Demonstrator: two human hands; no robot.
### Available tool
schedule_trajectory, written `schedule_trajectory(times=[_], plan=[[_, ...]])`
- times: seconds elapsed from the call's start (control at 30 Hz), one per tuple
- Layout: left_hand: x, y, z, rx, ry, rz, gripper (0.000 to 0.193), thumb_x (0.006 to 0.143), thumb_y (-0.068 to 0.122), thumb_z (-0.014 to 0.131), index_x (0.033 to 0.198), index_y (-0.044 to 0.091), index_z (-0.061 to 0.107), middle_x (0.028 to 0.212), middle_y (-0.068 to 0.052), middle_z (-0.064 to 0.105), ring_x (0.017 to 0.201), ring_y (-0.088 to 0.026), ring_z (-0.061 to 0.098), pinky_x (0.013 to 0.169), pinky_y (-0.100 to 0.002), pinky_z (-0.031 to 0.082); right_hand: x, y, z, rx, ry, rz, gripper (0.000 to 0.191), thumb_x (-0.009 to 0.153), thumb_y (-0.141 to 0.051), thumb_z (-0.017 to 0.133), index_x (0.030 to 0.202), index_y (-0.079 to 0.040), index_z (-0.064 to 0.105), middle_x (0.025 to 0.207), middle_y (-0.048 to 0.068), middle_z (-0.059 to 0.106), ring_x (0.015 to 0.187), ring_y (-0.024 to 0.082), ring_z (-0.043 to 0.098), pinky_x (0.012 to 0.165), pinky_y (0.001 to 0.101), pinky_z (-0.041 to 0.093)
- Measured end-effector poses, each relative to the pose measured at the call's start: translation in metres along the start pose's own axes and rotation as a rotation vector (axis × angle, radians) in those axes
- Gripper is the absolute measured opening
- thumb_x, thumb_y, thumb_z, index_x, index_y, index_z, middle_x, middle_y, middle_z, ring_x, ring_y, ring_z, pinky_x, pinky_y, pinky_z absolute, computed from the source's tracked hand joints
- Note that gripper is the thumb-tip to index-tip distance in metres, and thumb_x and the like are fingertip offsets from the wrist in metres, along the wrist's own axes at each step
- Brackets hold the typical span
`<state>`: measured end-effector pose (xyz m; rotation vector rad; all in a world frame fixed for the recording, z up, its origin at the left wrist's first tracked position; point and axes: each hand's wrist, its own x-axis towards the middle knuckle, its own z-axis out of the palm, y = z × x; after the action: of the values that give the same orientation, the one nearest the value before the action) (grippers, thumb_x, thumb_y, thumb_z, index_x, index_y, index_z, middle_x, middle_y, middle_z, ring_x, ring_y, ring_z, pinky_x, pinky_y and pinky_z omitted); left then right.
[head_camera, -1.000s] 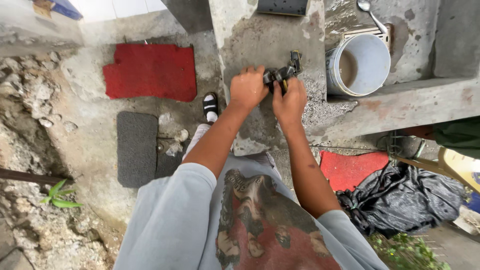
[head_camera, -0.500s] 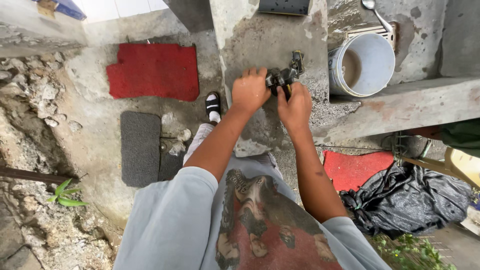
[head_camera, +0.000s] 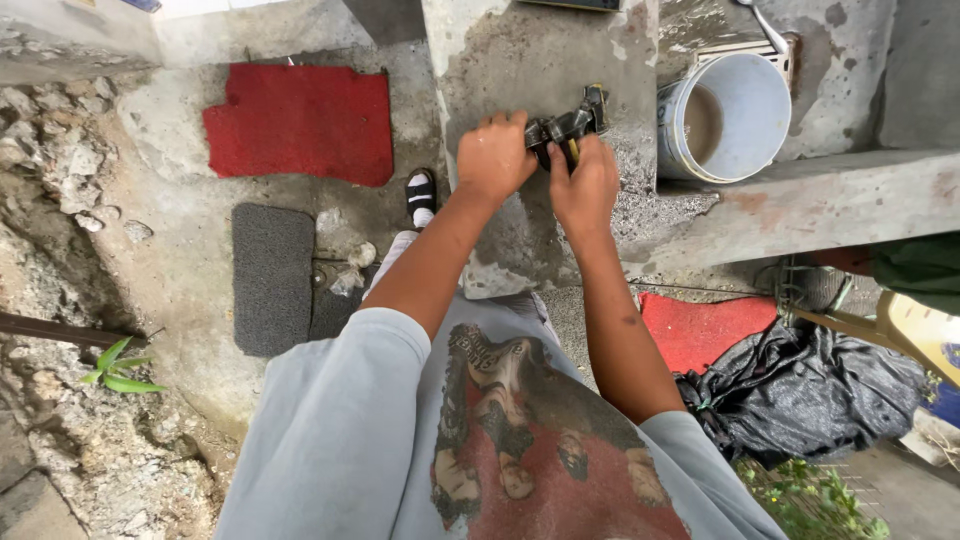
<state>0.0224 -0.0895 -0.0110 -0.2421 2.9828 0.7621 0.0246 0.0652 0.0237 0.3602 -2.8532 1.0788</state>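
Both hands stay clamped on the dark metal part (head_camera: 568, 128) atop the concrete ledge (head_camera: 520, 60): left hand (head_camera: 495, 158) gripping its near end, right hand (head_camera: 585, 185) closed beside it. Versus a second ago, grip unchanged, no visible shift; white bucket (head_camera: 745, 115) sits just right.
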Motion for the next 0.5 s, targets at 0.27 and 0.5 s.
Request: schedule_trajectory(times=[0.27,0.5], plan=[[0.0001,-0.0003,-0.0048,0.025,-0.029,0.012,0.032,0.076,0.027,0.076,0.102,0.010,0.067,0.102,-0.014,0.070,0.099,-0.035,0.070,0.078,-0.046,0.058,-0.0042,0.0000,0.0046,0.005,0.070,-0.011,0.023,0.096,-0.014,0.077,0.092,0.001,0.059,0.090,0.020,0.063,0.088,0.042,0.060,0.078,0.0516,0.046],[0.0009,-0.0014,0.0001,0.023,0.018,-0.005,0.036,0.072,0.022,0.075,0.104,0.010,0.068,0.102,-0.012,0.070,0.098,-0.034,0.070,0.077,-0.045,0.058,-0.0011,-0.0020,0.0054,-0.007,0.075,-0.027,0.026,0.093,-0.015,0.077,0.088,0.000,0.057,0.087,0.020,0.062,0.084,0.042,0.058,0.074,0.0522,0.044]])
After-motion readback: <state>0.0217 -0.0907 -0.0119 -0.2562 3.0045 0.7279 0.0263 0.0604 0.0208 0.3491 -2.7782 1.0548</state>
